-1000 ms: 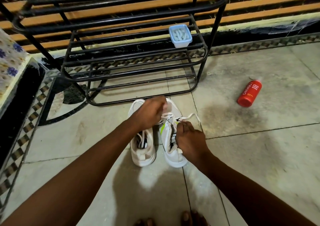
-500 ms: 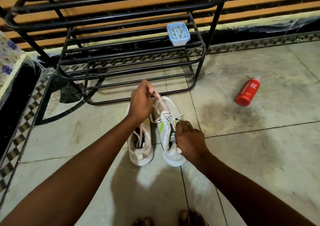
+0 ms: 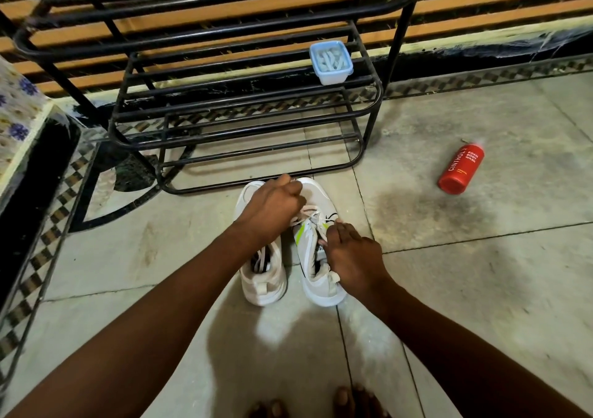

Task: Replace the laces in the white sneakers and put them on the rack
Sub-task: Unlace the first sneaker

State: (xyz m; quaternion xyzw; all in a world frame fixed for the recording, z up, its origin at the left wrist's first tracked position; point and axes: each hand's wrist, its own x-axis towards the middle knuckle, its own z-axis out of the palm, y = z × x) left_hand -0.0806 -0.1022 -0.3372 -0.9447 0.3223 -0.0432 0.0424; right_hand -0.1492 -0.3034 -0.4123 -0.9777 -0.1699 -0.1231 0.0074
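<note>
The tiled floor (image 3: 481, 289) took up most of the view, with a black metal shoe rack (image 3: 244, 122) standing across the 12 o'clock side against a slatted wall. A patterned, flower-printed surface (image 3: 16, 122) poked in at 9 o'clock.

Both white sneakers sat side by side on the floor right at the center, toes pointing to 12 o'clock and just short of the rack's bottom bar, so not on the rack yet. The left sneaker (image 3: 263, 276) was mostly under the forearm, the right sneaker (image 3: 316, 276) had a lime stripe on its side.

The left hand (image 3: 272, 209) was curled into a fist over the toe end, pinching a white lace (image 3: 306, 214) that ran from it back to the right sneaker's eyelets. The right hand (image 3: 351, 254) was at 3 o'clock of that shoe, fingers curled down onto its tongue and collar, gripping it.

A red foam body wash bottle (image 3: 459, 169) lay on its side out at 2 o'clock, well apart from the shoes. A small pale blue plastic container (image 3: 330, 62) with whitish stuff inside sat on a middle shelf of the rack, around 1 o'clock. Bare toes (image 3: 353, 401) showed at 6 o'clock.
</note>
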